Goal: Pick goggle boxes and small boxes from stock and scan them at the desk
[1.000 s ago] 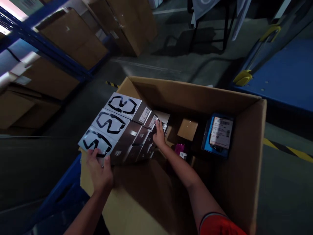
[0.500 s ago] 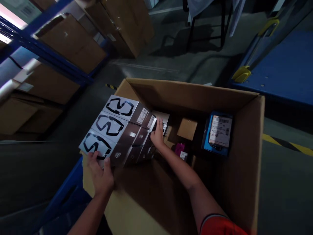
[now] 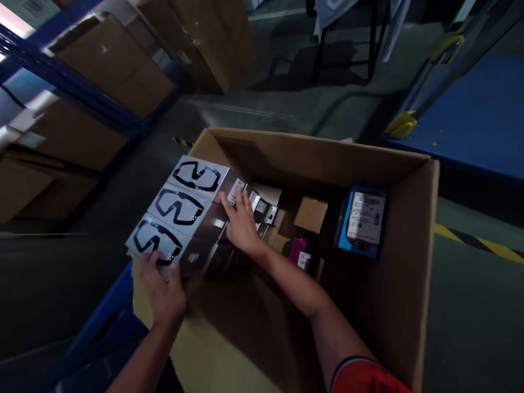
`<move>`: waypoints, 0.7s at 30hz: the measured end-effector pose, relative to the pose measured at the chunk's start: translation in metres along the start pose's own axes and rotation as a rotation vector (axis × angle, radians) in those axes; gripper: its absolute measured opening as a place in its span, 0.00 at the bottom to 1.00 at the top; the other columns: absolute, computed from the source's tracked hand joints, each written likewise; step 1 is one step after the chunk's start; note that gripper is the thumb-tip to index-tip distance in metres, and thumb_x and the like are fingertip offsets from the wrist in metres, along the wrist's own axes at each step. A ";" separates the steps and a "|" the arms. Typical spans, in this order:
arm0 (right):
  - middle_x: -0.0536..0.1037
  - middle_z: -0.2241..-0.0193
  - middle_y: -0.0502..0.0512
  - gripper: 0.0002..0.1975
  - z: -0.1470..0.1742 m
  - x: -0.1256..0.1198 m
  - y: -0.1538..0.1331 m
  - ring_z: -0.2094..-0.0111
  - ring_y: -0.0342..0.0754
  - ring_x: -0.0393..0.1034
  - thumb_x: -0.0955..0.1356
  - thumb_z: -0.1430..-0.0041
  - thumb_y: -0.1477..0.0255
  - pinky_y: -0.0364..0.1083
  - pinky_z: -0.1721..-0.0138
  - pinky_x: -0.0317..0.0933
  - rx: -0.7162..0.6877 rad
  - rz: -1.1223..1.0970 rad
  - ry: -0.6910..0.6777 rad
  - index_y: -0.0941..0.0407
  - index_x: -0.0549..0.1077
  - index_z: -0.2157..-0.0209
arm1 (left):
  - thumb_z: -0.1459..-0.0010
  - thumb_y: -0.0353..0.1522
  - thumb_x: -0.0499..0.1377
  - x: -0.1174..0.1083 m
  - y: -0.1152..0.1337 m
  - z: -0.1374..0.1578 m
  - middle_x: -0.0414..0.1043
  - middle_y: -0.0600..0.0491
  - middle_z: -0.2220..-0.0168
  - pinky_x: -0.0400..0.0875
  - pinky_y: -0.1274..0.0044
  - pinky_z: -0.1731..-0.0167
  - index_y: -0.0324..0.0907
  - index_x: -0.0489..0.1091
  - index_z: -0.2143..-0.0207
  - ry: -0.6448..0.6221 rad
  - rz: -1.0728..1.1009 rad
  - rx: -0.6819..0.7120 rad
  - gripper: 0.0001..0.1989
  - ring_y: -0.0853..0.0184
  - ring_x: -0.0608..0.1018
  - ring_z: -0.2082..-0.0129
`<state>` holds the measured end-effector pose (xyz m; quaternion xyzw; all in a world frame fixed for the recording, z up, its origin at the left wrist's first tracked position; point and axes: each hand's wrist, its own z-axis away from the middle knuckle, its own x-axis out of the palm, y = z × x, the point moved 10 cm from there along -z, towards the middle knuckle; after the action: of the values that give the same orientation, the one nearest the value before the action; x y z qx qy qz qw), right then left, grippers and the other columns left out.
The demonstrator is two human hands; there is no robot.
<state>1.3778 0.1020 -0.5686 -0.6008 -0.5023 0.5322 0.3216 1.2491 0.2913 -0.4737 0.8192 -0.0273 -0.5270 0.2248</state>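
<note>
We are resting our left hand on a goggle-printed box, fingers' grip unclear. Our right hand is lying, fingers outspread, against labelled boxes.

The red right sleeve has a dark hem.

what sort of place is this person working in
Most likely a warehouse or stockroom: a blue metal rack holds large brown cardboard cartons, and black-and-yellow striped tape marks the grey floor.
</note>
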 end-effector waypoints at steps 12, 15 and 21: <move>0.29 0.22 0.52 0.45 0.002 -0.006 -0.007 0.23 0.63 0.23 0.64 0.41 0.86 0.65 0.25 0.40 0.080 0.029 0.026 0.47 0.52 0.25 | 0.34 0.49 0.51 0.000 -0.001 0.000 0.54 0.30 0.28 0.49 0.56 0.26 0.31 0.63 0.36 0.008 -0.012 -0.004 0.35 0.45 0.57 0.26; 0.40 0.23 0.55 0.39 0.011 -0.011 -0.015 0.23 0.61 0.32 0.64 0.39 0.83 0.62 0.25 0.44 0.047 0.001 0.111 0.50 0.60 0.28 | 0.35 0.49 0.51 0.000 0.000 0.000 0.55 0.28 0.29 0.49 0.56 0.27 0.30 0.64 0.36 0.008 -0.018 -0.007 0.36 0.44 0.57 0.27; 0.72 0.40 0.64 0.22 0.068 0.022 0.011 0.36 0.54 0.63 0.63 0.38 0.79 0.56 0.32 0.57 -0.133 -0.009 0.273 0.59 0.77 0.45 | 0.35 0.48 0.50 0.000 0.000 0.000 0.54 0.27 0.29 0.50 0.55 0.27 0.28 0.63 0.35 0.009 -0.035 -0.004 0.37 0.43 0.57 0.27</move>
<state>1.3141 0.1100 -0.6010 -0.6854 -0.4909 0.4096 0.3486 1.2496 0.2916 -0.4741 0.8215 -0.0109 -0.5271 0.2174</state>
